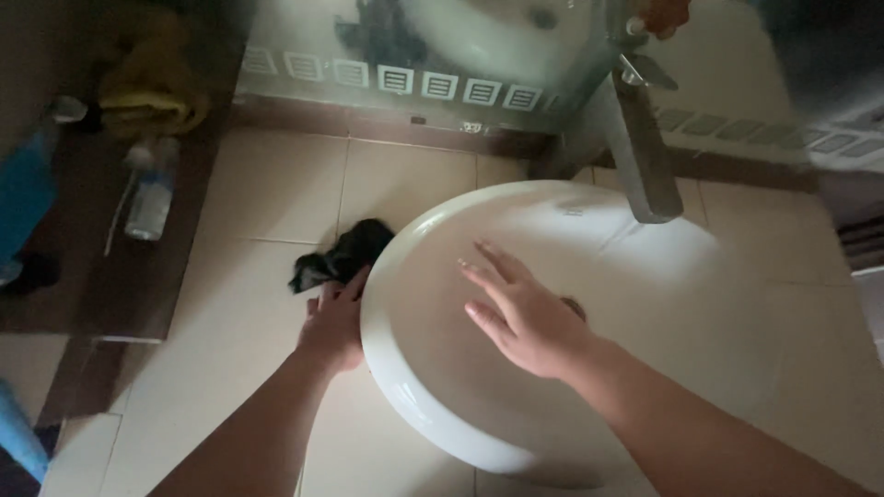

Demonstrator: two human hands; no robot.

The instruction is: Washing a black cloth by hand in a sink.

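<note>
A round white basin [433, 405] sits on a beige tiled counter [267, 212]. My right hand [520, 313] lies flat inside the bowl, fingers spread and pointing toward the upper left, holding nothing. My left hand [333, 322] rests on the counter against the basin's left rim, its fingers touching a crumpled black cloth [343, 256]. Whether it grips the cloth is unclear. A metal faucet [642, 152] reaches over the basin's far right edge.
A clear plastic bottle [152, 189] lies at the far left on a dark shelf. Above it sits a yellow cloth [152, 87]. Something blue [23, 198] is at the left edge. A mirror [433, 46] with a patterned border runs along the back.
</note>
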